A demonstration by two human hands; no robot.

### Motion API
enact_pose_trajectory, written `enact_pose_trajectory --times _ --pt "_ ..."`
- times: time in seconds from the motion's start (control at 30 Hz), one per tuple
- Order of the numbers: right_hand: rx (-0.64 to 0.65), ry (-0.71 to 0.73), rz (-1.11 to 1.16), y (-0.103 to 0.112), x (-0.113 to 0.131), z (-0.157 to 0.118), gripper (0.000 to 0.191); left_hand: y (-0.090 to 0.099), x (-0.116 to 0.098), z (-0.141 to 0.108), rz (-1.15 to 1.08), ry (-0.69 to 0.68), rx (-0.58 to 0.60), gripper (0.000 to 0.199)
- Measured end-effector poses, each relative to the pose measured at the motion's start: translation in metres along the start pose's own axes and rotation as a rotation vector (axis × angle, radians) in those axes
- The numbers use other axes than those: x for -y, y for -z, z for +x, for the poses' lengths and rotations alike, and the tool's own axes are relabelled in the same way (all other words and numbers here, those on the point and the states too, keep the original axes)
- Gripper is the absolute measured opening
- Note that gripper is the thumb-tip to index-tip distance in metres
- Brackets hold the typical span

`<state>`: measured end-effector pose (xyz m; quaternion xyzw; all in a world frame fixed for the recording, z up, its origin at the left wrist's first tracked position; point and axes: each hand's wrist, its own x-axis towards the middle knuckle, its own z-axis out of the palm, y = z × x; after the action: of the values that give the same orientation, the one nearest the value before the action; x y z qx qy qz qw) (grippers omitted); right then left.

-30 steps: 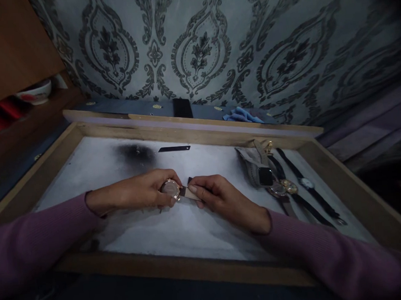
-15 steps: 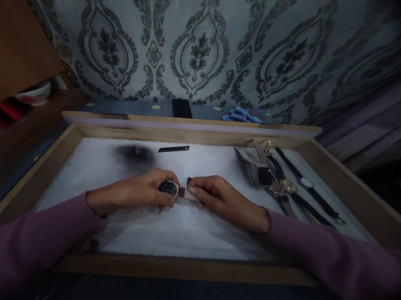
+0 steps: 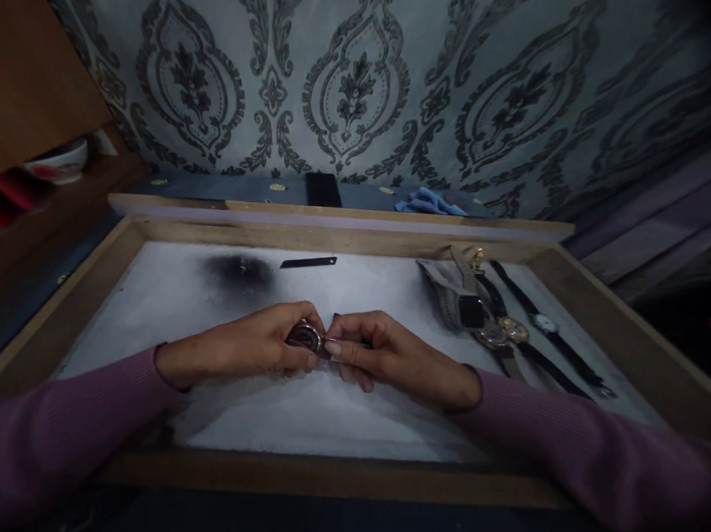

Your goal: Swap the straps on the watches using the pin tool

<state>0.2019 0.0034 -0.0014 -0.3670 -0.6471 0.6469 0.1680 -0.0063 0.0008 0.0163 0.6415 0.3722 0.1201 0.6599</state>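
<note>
Between my two hands is a round wristwatch (image 3: 305,336) with a shiny metal rim, held above the white floor of a shallow wooden drawer. The fingers and thumb of my left hand (image 3: 264,340) are closed around its case. My right hand (image 3: 376,349) pinches the watch where the strap joins the case, thumb on top. Most of the strap is hidden by the right fingers. A dark snap-off knife blade (image 3: 308,262) lies on the drawer floor beyond the hands.
Several watches, including a square-faced smartwatch (image 3: 471,311) and a white-dialled watch (image 3: 544,323), lie at the drawer's right. The wooden drawer's front wall (image 3: 320,478) runs close to me. Behind the drawer are a black flat object (image 3: 323,190) and a blue cloth (image 3: 429,203).
My right hand has slid left along the strap up to the watch case, covering the strap. The watch has tilted and shifted slightly right in my left hand.
</note>
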Motion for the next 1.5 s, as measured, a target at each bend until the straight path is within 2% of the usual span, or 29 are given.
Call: enact_pose_trajectory --times 0.27,0.57,0.93,1.13,1.33,1.5 --pt "-0.087 -0.114 0.091 -0.003 0.004 -0.001 0.026 -0.003 -0.004 -0.001 0.029 0.007 -0.05 0.024" --pt "-0.177 -0.094 0.232 -0.01 0.012 -0.002 0.03 -0.004 -0.006 -0.003 0.018 -0.034 -0.084 0.02" --pt "-0.196 -0.119 0.327 -0.015 0.012 -0.003 0.036 0.002 -0.006 -0.005 0.001 -0.024 -0.047 0.026" --pt "-0.215 -0.102 0.294 -0.019 0.02 -0.005 0.035 0.009 -0.007 -0.007 0.074 -0.062 -0.025 0.033" --pt "-0.265 -0.05 0.243 -0.021 0.025 -0.007 0.034 0.011 -0.007 -0.004 -0.059 -0.066 0.032 0.036" --pt "-0.248 -0.049 0.287 -0.02 0.026 -0.007 0.03 0.008 -0.012 -0.008 0.052 -0.111 -0.006 0.031"
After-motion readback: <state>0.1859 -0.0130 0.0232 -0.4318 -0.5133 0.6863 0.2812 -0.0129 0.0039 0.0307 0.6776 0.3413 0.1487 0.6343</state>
